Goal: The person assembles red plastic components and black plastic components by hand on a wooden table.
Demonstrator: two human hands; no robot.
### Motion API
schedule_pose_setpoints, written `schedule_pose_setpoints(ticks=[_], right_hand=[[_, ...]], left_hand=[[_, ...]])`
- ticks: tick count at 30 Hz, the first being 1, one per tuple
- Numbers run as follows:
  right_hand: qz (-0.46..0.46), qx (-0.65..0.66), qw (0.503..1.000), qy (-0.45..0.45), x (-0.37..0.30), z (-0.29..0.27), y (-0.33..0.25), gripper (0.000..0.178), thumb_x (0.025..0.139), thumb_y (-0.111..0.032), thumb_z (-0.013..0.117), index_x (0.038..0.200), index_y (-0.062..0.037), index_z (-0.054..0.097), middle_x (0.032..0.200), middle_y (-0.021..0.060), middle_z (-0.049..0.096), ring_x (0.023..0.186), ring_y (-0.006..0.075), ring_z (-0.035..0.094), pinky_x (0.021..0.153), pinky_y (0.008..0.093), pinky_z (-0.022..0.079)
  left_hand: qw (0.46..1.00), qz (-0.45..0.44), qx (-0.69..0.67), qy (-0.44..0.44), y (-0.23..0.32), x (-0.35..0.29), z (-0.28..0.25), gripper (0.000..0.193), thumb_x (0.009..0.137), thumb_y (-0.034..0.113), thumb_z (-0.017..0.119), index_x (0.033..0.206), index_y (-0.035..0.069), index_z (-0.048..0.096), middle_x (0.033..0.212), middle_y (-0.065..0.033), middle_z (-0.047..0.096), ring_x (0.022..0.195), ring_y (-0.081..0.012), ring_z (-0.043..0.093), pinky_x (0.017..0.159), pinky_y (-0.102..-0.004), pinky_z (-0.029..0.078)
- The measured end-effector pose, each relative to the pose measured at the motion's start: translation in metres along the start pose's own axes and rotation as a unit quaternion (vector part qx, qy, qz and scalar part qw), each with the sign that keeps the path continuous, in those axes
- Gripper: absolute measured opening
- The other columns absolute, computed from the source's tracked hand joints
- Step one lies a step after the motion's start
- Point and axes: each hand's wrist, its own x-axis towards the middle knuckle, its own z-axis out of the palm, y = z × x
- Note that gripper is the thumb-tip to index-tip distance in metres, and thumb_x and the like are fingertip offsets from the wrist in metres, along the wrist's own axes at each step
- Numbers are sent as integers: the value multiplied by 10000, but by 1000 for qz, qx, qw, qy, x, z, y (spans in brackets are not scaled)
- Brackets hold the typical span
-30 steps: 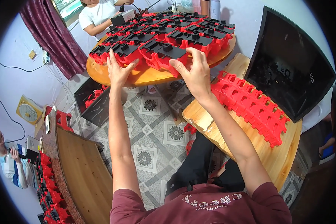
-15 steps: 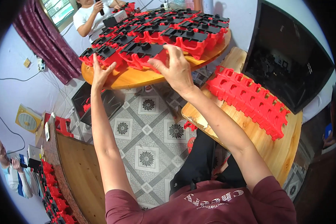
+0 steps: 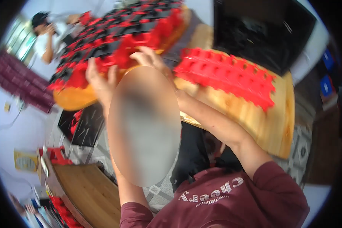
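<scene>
My left hand (image 3: pixel 101 80) is raised at the near edge of the round wooden table (image 3: pixel 70 99), thumb and fingers apart. Opposite it my right hand (image 3: pixel 152 60) also has its fingers spread, by the near row of red plastic frames with black tops (image 3: pixel 136 38). Neither hand shows anything in its grasp. Motion blurs the picture, so whether the fingertips touch a red-and-black part cannot be made out. A smeared grey oval covers part of both forearms and the floor between them.
A row of red plastic frames (image 3: pixel 224 78) lies on a second wooden table (image 3: pixel 269 125) at right, before a large black screen (image 3: pixel 262 34). A black bin (image 3: pixel 88 125) stands below the round table. One person (image 3: pixel 45 45) sits far left, another (image 3: pixel 36 214) lower left.
The view has swung, so both tables now sit further left and look tilted. My hands stay spread near the round table's edge and have come slightly closer together.
</scene>
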Motion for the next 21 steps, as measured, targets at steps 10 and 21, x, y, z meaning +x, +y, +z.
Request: schedule_pose_setpoints(ticks=[10,21], right_hand=[[95,-401,897,162,-99,-289,83,338,784,-142,729,1083,-44,605,1068,148,610,935,330,619,823,414,490],[434,5,889,147,-182,-406,115,381,904,-131,661,1249,7,574,1056,73,644,969,128,606,843,269,490]], left_hand=[[989,69,51,123,115,-19,-5,511,861,203,738,1274,-8,524,1276,-187,499,1151,-337,491,940,-456,415],[893,240,-182,-334,351,-141,124,503,929,270,600,1407,176,474,1473,-52,431,1370,-302,370,1057,-506,301]])
